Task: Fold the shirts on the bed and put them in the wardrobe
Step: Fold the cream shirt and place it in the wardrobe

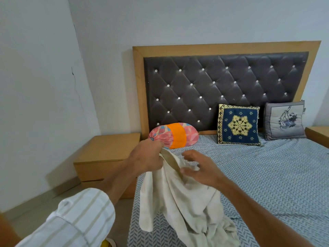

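Note:
A cream white shirt (179,204) hangs lifted above the near left part of the bed (277,177), its lower end trailing on the patterned sheet. My left hand (145,157) grips the shirt's top edge near the collar. Just to the right, my right hand (201,168) has its fingers spread and loosely curved, the thumb touching the cloth below the collar. No wardrobe is in view.
A pink and orange bolster (175,135), a blue patterned cushion (238,125) and a grey cushion (284,121) lie against the tufted headboard (222,86). A wooden bedside table (106,155) stands left of the bed, another (318,136) at the right edge.

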